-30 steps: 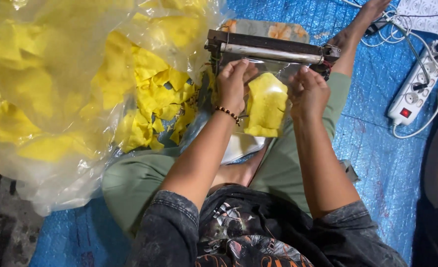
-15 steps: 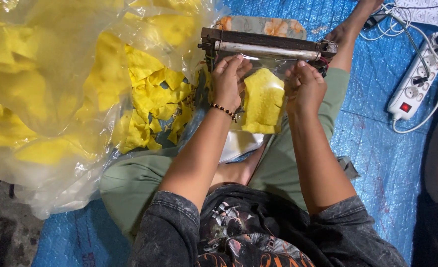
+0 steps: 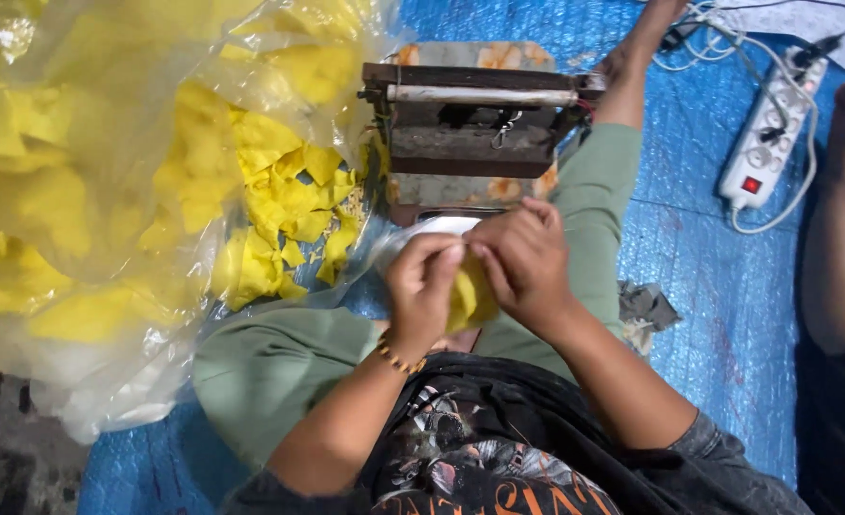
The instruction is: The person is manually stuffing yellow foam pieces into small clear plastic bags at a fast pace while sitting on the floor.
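Head view: my left hand [image 3: 420,284] and right hand [image 3: 527,259] are both pinched shut on a small clear packet of yellow chips [image 3: 470,298] over my lap. I judge it light, crinkly, slippery and fragile; hold its edges. The rusty sealer [image 3: 475,133] sits at twelve o'clock, the big chip bag [image 3: 108,191] at nine.

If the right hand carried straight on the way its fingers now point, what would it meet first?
The right hand points leftward, so it would likely first meet the left hand, whose fingers already touch it over the small yellow packet.
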